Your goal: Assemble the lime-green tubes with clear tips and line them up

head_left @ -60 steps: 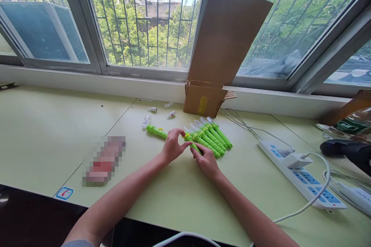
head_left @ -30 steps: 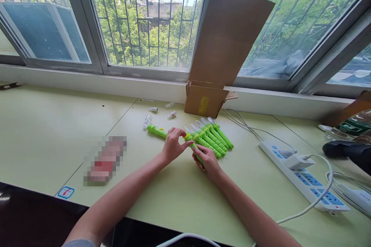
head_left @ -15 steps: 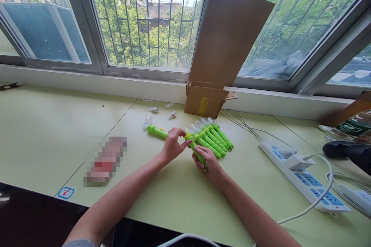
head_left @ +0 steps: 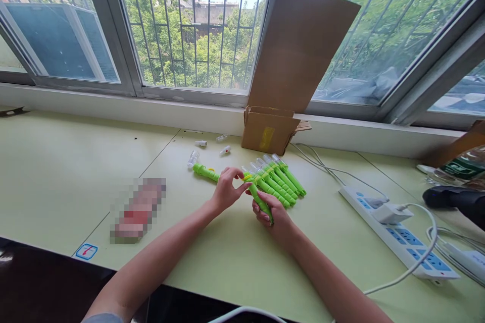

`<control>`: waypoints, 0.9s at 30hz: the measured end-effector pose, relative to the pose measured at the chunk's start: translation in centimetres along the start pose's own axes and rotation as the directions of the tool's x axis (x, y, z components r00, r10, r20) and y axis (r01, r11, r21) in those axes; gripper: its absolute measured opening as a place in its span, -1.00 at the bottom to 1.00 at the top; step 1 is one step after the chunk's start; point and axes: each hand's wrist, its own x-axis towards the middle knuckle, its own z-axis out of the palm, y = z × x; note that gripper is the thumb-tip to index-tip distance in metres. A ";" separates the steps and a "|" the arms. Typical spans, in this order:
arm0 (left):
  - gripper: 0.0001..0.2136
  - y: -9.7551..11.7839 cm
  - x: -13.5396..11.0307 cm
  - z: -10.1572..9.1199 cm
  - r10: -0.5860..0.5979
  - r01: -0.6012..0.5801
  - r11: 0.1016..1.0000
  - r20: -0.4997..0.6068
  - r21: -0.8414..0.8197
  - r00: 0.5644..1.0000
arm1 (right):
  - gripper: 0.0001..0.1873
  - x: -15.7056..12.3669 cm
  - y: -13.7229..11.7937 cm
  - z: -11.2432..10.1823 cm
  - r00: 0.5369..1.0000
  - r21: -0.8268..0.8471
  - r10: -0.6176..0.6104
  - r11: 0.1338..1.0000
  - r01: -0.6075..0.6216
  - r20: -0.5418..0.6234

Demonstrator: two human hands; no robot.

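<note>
Green tube [head_left: 262, 204] — inside right grip [head_left: 279, 216]

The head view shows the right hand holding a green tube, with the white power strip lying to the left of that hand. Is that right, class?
Not quite. The head view shows the white power strip lying to the right of that hand, which does hold a green tube.

Bright green tube [head_left: 261, 204], collar [head_left: 247, 177] apparently yellow; pale yellow-green tabletop [head_left: 220, 262].
</note>
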 end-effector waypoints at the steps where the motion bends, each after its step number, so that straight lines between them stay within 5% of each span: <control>1: -0.82 0.1 0.0 0.0 -0.007 0.007 1.000 -0.003 -0.006 1.000 | -0.65 0.0 0.0 0.0 1.000 0.008 0.002 1.000 -0.002 -0.003; 11: -0.82 0.2 -0.1 -0.2 -0.038 0.036 0.998 -0.054 -0.046 0.998 | -0.62 0.2 0.3 0.1 0.997 -0.116 -0.082 0.990 0.083 0.017; 16: -0.83 0.2 -0.4 -0.1 -0.011 0.008 1.000 -0.079 -0.030 0.997 | -0.54 0.7 1.2 0.4 0.965 -0.455 -0.256 0.868 0.202 -0.060; 23: -0.84 0.1 -0.8 0.4 0.071 -0.070 0.997 -0.034 0.025 0.997 | -0.61 0.5 0.9 0.3 0.867 -0.661 -0.494 0.673 0.333 -0.065; 27: -0.86 0.3 -0.8 0.4 0.066 -0.065 0.997 -0.011 0.037 0.998 | -0.63 0.4 0.7 0.2 0.886 -0.637 -0.458 0.704 0.314 -0.069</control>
